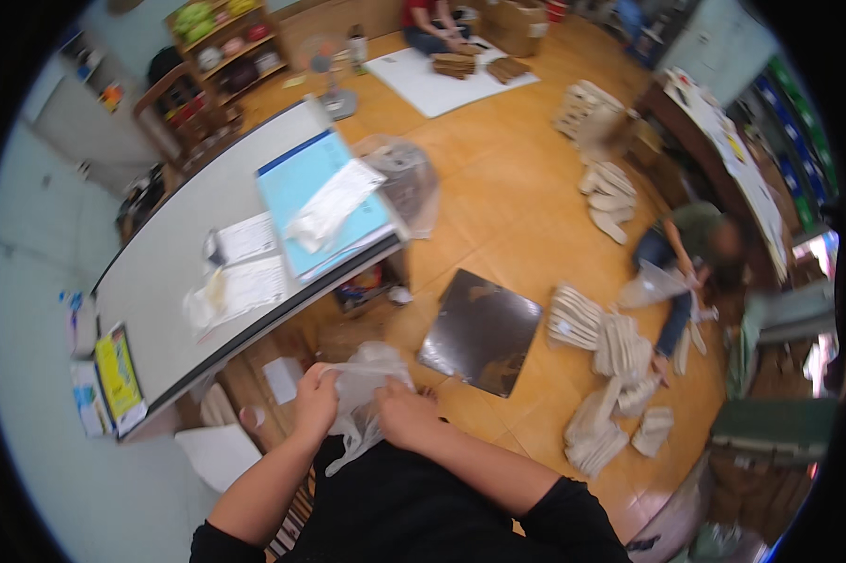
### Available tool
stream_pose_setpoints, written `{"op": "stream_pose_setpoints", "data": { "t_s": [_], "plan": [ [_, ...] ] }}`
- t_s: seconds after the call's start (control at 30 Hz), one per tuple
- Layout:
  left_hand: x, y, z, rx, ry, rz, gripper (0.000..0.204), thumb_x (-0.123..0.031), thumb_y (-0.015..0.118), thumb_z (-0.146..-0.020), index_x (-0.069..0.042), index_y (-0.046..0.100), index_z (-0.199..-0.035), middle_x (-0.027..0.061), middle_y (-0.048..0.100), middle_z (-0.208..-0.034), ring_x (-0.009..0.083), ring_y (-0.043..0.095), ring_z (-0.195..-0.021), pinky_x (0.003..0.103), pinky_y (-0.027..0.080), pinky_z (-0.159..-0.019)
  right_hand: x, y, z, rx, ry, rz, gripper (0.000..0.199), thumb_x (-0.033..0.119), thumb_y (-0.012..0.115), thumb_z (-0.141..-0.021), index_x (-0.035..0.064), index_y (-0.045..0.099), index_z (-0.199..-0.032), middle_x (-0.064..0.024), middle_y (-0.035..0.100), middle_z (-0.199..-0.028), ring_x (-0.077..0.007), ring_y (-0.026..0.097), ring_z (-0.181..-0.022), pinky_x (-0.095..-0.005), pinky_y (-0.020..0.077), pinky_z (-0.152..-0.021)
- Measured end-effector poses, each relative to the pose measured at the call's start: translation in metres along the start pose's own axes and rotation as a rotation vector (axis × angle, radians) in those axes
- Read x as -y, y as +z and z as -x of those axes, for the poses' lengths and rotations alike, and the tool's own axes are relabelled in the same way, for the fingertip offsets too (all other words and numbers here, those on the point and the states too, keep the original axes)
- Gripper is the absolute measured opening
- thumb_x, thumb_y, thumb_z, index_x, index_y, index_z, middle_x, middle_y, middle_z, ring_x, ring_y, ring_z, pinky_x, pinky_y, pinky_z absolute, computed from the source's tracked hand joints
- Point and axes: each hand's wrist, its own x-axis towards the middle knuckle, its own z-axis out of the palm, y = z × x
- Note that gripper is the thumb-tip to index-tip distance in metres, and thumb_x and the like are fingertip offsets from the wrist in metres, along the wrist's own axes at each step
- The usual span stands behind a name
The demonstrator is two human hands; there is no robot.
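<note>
Close in front of my body, a thin translucent plastic bag (359,383) is stretched between my two hands. My left hand (317,399) is closed on the bag's upper left edge. On its right side my right hand (406,413) grips the film, with the fingertips partly hidden behind it. Part of the bag hangs down over my black shirt. Whether anything lies inside the bag cannot be made out.
Left stands a grey table (174,272) with a blue folder (296,192) and papers. A dark square board (484,328) lies on the floor. Stacked pale pieces (620,347) surround a seated person (690,249) holding a plastic bag. Another person (432,28) sits by a white sheet (413,80).
</note>
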Motion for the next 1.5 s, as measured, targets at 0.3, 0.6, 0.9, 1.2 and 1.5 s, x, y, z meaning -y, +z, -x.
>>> {"op": "stream_pose_setpoints", "data": {
  "t_s": [0.3, 0.6, 0.9, 1.2, 1.5],
  "plan": [
    [-0.018, 0.044, 0.018, 0.29, -0.187, 0.44, 0.021, -0.021, 0.046, -0.094, -0.006, 0.057, -0.085, 0.0005, 0.042, -0.051, 0.0108, 0.032, -0.032, 0.027, 0.022, -0.031, -0.045, 0.033, -0.014, -0.194, 0.372, -0.279, 0.034, 0.014, 0.051, -0.083, -0.0009, 0.06, -0.112, -0.0256, 0.06, -0.116, -0.041, 0.056, -0.11, -0.0461, 0.0441, -0.093],
    [-0.015, 0.036, 0.017, 0.41, -0.187, 0.413, 0.018, -0.019, 0.046, -0.098, -0.006, 0.059, -0.096, 0.0035, 0.054, -0.062, 0.0141, 0.048, -0.046, 0.026, 0.04, -0.041, -0.021, -0.015, 0.031, -0.275, 0.095, -0.06, 0.03, 0.018, 0.056, -0.084, -0.0012, 0.062, -0.106, -0.0248, 0.062, -0.112, -0.039, 0.059, -0.106, -0.0457, 0.0458, -0.092],
    [-0.061, -0.017, -0.017, 0.694, -0.007, 0.034, 0.015, -0.015, 0.059, -0.089, -0.003, 0.066, -0.088, 0.0022, 0.062, -0.071, 0.0083, 0.053, -0.055, 0.023, 0.04, -0.049, 0.015, -0.02, 0.034, -0.516, -0.119, 0.07, 0.016, 0.017, 0.062, -0.084, 0.0084, 0.063, -0.097, -0.0145, 0.067, -0.09, -0.0312, 0.063, -0.089, -0.0468, 0.0491, -0.076],
    [-0.087, -0.032, 0.003, 0.469, 1.156, -0.921, 0.036, -0.013, 0.071, -0.073, -0.004, 0.062, -0.106, 0.0116, 0.066, -0.078, 0.0363, 0.063, -0.077, 0.043, 0.049, -0.073, 0.068, -0.054, -0.003, -0.388, -0.08, -0.269, 0.028, 0.028, 0.059, -0.086, 0.0047, 0.063, -0.102, -0.0206, 0.065, -0.078, -0.0414, 0.063, -0.083, -0.0497, 0.0497, -0.075],
    [-0.068, -0.048, -0.019, 0.632, 0.012, 0.163, 0.011, -0.007, 0.056, -0.088, 0.0, 0.064, -0.091, 0.0051, 0.061, -0.067, 0.0124, 0.057, -0.057, 0.028, 0.043, -0.047, 0.066, -0.046, 0.019, -0.57, -0.099, 0.132, 0.05, 0.02, 0.073, -0.081, 0.0043, 0.051, -0.123, -0.018, 0.051, -0.127, -0.039, 0.056, -0.109, -0.042, 0.0495, -0.087]
  ]
}}
